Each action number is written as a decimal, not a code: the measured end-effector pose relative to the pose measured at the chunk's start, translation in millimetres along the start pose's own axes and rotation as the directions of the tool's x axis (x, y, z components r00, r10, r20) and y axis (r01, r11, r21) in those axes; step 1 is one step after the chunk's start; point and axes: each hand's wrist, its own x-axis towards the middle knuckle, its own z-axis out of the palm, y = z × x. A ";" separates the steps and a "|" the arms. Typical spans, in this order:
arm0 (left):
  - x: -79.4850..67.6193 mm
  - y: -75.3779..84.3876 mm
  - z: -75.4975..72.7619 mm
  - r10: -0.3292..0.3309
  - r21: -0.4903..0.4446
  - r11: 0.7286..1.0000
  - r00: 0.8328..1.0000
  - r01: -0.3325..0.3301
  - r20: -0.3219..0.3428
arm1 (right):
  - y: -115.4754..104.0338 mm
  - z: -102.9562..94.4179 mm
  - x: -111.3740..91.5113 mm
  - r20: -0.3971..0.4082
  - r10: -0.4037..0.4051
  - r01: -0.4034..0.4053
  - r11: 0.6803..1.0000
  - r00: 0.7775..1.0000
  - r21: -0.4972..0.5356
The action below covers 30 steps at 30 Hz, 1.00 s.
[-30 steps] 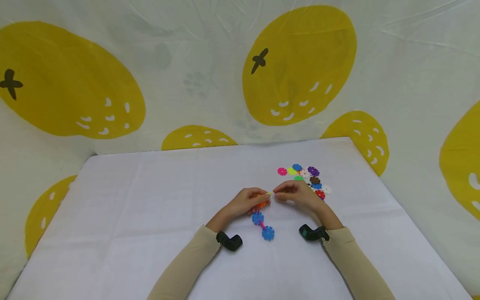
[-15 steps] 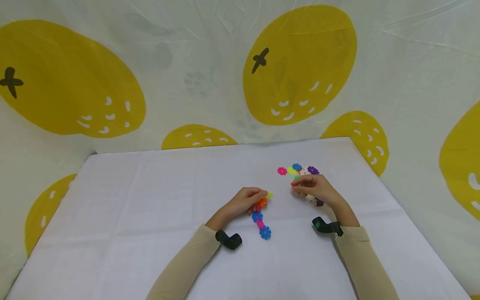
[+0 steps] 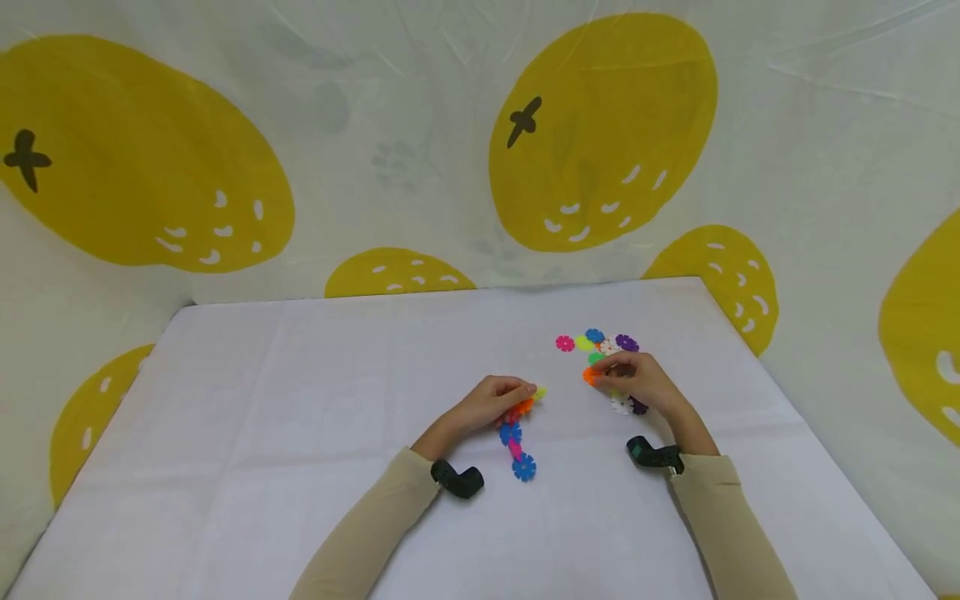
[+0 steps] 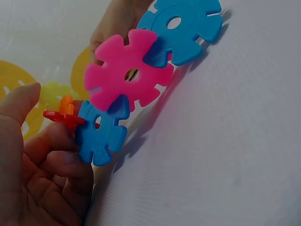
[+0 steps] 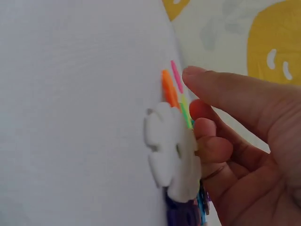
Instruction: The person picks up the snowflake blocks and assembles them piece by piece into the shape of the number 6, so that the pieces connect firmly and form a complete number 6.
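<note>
My left hand pinches the upper end of a chain of flower-shaped interlocking discs. At its fingertips show a yellow disc and an orange disc. Below them, in the left wrist view, a red disc joins a blue disc, then a pink disc and another blue disc. My right hand is over the loose discs, fingertips at a loose orange disc. The right wrist view shows a gap between thumb and forefinger, and a white disc in front of the fingers.
Loose discs lie around the right hand: pink, blue, purple and several others, some hidden under the hand. A white cloth covers the table. A curtain printed with yellow fruit stands behind.
My right hand has moved right, away from the left hand, to the loose discs. The orange disc shows at its fingertips now. The chain's lower end has swung slightly left.
</note>
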 end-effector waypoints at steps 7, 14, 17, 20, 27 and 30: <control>0.4 1.0 0.9 -0.018 -0.012 1.000 1.000 0.018 0.003 | 0.3 4.5 0.5 -0.017 -0.004 0.003 0.998 1.000 -0.067; 0.3 3.1 0.6 -0.003 -0.006 1.000 1.000 0.003 0.006 | -4.2 3.7 0.4 0.024 -0.020 0.022 0.997 1.000 -0.076; 0.5 3.0 0.3 -0.011 0.001 1.000 1.000 0.011 0.009 | -6.7 3.8 0.3 0.029 -0.016 0.018 0.997 0.999 -0.079; 0.7 2.3 0.2 -0.024 -0.002 1.000 1.000 0.024 0.015 | -8.5 4.1 0.5 0.037 -0.009 0.012 0.997 0.999 -0.076; 0.2 2.5 1.4 -0.021 0.003 1.000 1.000 0.021 -0.004 | -9.6 4.6 0.4 0.035 0.017 -0.014 0.997 0.999 -0.071; 0.2 2.3 2.1 -0.020 0.005 1.000 0.999 0.020 -0.028 | -9.7 5.3 0.6 0.027 0.003 -0.001 0.998 1.000 -0.070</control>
